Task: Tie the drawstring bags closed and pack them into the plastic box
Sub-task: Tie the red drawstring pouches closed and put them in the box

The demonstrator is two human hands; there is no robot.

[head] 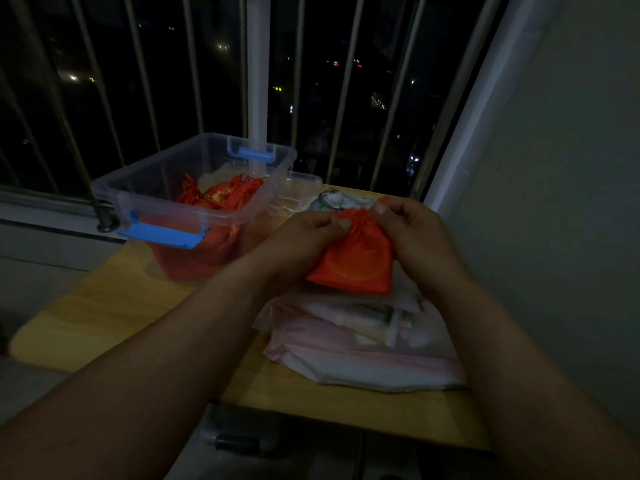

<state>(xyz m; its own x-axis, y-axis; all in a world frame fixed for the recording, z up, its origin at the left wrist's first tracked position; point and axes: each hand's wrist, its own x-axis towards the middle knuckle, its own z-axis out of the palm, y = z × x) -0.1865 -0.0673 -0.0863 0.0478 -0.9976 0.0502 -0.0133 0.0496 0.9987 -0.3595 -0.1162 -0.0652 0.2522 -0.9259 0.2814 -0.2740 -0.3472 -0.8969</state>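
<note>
item: red drawstring bag (353, 258), fabric, with a faint gold print. it is hanging above a stack of pale plastic packets (363, 341) at the right of the wooden table (114, 299), with its gathered neck pointing up and away.

left hand (304, 233): fingers are curling, thumb and fingertips pinching the left side of the bag's neck.

right hand (408, 223): fingers are curling, thumb and forefinger pinching the right side of the neck; the cord itself is too small to make out.

plastic box (145, 181): clear, lid off, blue latches (162, 235), sitting to the left of the hands on the table by the barred window (194, 64). more red bags (221, 192) are lying inside it.

a pale bag (332, 202) is lying just behind the hands.
</note>
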